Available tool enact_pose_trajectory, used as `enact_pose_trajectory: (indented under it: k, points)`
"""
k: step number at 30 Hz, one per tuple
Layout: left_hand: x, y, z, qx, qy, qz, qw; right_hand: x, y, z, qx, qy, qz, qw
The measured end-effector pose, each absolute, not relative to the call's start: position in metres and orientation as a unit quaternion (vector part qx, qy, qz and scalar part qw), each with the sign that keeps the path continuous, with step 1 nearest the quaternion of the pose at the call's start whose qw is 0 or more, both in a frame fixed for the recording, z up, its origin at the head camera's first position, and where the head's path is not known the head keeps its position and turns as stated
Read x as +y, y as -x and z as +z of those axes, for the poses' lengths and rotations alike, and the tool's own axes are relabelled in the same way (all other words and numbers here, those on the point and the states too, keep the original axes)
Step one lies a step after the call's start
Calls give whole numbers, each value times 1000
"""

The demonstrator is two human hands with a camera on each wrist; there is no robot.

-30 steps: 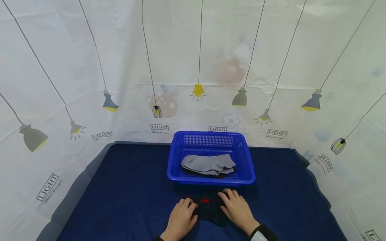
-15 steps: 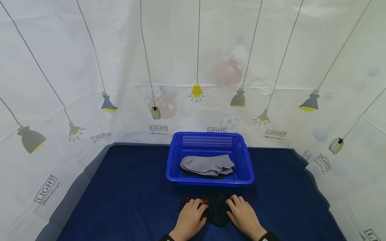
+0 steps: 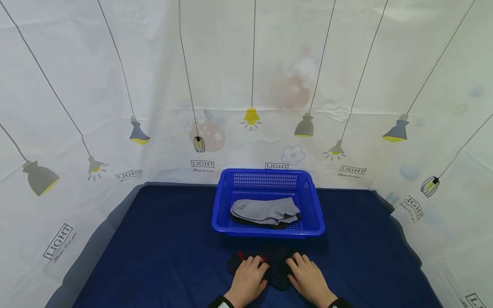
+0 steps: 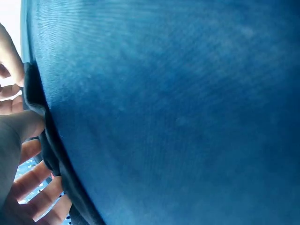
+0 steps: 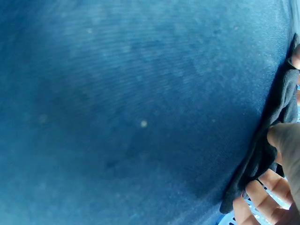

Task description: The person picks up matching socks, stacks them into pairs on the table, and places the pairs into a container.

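A pair of black socks [image 3: 278, 273] with small red marks lies on the dark blue cloth in front of the blue basket. My left hand [image 3: 248, 280] lies over their left-middle part, fingers bent and thumb on the near edge; it covers some of the red marks. At the right end my right hand [image 3: 311, 278] grips the fabric between curled fingers and thumb. In the left wrist view, the thumb and fingertips of the left hand [image 4: 28, 178] touch the dark fabric. The right wrist view shows the right thumb and fingers on the black sock [image 5: 262, 150].
Behind the hands stands a blue plastic basket [image 3: 317, 229], with grey socks [image 3: 265, 210] on top of darker ones inside. A dark blue cloth [image 3: 165, 248] covers the surface. White sheeting [image 3: 231, 55] printed with lamps encloses the back and sides.
My left hand has slid right over the socks, leaving their rounded left end showing. My right hand moved slightly right and nearer, then a little back left. The basket looks unchanged.
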State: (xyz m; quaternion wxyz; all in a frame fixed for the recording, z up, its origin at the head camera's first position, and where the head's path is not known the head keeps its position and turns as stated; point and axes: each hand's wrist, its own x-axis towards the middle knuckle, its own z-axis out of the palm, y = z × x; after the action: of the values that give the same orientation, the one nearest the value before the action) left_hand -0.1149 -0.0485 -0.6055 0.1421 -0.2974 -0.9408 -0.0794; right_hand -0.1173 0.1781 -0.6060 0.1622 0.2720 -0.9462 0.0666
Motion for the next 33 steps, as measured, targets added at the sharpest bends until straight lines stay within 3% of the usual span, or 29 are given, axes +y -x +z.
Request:
enact_pose_trajectory:
  k: [13,20,33]
  points:
    - [-41,124,-611,-945,277,-37,168,170,121,-612,-932,-286,34,220]
    - [-42,128,-612,-923,293,-39,247,174,121,-608,-936,-278,23,216]
    - [-65,128,-585,-925,286,-52,246,191,129,-594,-934,-269,21,236]
